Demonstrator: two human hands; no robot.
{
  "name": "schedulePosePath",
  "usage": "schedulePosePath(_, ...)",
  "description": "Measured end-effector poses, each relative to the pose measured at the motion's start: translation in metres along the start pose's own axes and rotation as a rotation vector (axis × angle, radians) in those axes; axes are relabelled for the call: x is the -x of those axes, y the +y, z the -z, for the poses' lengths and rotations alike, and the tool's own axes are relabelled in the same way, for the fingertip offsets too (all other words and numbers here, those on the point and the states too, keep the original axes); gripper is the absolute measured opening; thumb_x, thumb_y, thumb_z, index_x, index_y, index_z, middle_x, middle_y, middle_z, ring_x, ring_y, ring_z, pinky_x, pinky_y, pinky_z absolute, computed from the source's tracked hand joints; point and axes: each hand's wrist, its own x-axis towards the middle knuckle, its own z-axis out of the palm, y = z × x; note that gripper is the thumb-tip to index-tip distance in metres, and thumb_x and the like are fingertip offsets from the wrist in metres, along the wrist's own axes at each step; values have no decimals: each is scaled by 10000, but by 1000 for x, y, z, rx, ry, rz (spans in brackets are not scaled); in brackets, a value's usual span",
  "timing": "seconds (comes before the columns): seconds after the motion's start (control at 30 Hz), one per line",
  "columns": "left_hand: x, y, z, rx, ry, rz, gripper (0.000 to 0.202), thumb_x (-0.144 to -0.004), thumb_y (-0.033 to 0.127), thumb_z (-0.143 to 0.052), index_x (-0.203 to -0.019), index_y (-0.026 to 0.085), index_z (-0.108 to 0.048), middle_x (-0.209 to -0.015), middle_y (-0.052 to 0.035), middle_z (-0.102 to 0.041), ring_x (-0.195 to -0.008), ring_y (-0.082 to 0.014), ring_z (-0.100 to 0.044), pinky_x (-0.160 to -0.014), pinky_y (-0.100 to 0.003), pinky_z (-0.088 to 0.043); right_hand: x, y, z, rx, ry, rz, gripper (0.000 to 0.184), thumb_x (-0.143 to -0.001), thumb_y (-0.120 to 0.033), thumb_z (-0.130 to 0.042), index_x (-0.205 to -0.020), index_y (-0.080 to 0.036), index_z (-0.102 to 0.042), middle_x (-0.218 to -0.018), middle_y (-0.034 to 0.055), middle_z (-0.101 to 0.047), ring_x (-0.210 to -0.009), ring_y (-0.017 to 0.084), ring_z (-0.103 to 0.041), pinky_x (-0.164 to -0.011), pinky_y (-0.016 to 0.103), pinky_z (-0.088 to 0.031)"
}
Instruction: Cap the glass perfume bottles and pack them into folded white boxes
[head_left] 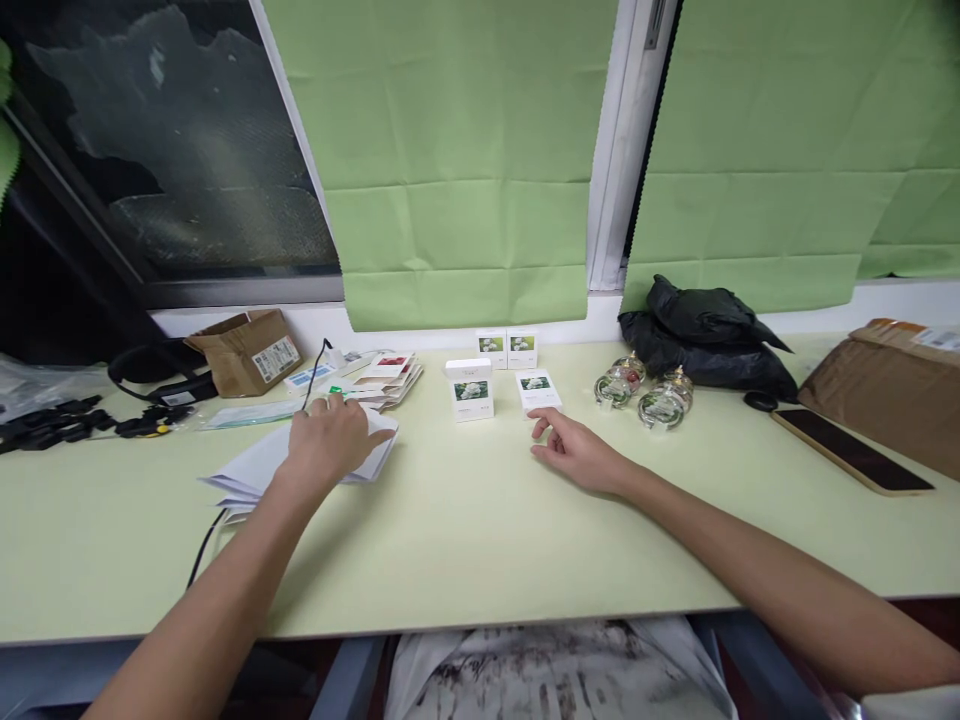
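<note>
My left hand [330, 435] lies palm down over a loose stack of folded white papers [259, 465], thumb out to the right; its fingertips are partly hidden. My right hand [577, 450] rests on the table with loosely bent, parted fingers and holds nothing. Its index finger is at the near edge of a small white box [538, 388] with a white-flower picture, lying flat. Left of that box stands a similar white box [472, 392], with a raised flap at its top. Two more small boxes, a left one [491, 347] and a right one [522, 348], stand behind, against the wall.
Flat printed cards [390, 375] are piled beyond my left hand, beside an opened brown carton [255, 355]. Clear ornaments [665, 400], black plastic bags [705, 340], a phone [851, 450] and a large brown parcel [892, 390] are on the right. Black straps [60, 425] lie far left.
</note>
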Motion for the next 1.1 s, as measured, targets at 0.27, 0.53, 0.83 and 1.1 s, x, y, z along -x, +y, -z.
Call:
schedulePosePath(0.27,13,22,-14,-44,-22,-33,798,-861,749,-548,-1172,31,-707,-1222,-337,-656,-1212,-483,-555,-961,-540,-439,1,-3,1,6,-6,-7,450,-988,-324,-583,-1419,-289,-460,-1179,35,-627,-755,135,-586,-735,315,-494)
schedulePosePath(0.53,51,42,1,127,-160,-218,778,-848,760,-529,-1313,140,-597,-1239,-269,-679,-1178,-482,-595,-961,-555,-439,1,-4,0,-11,-9,1,446,-983,-328,-590,-1410,-285,-471,-1172,35,-633,-745,134,-581,-725,312,-490)
schedulePosePath(0.83,79,99,31,554,-320,-418,965,-853,815,-513,-1583,215,-317,-1414,-218,-546,-1195,-439,-639,-900,-468,-513,2,-7,2,29,-45,25,255,-986,-372,-604,-1204,-243,-629,-1122,41,-673,-793,158,-595,-729,309,-481)
schedulePosePath(1.1,49,140,15,838,-260,-477,776,-950,735,-473,-1534,234,-367,-1489,-175,-484,-1145,-361,-679,-946,-458,-528,2,-10,1,0,-35,-36,212,-1000,-451,-596,-1060,-248,-598,-890,-13,-671,-777,171,-602,-686,297,-434)
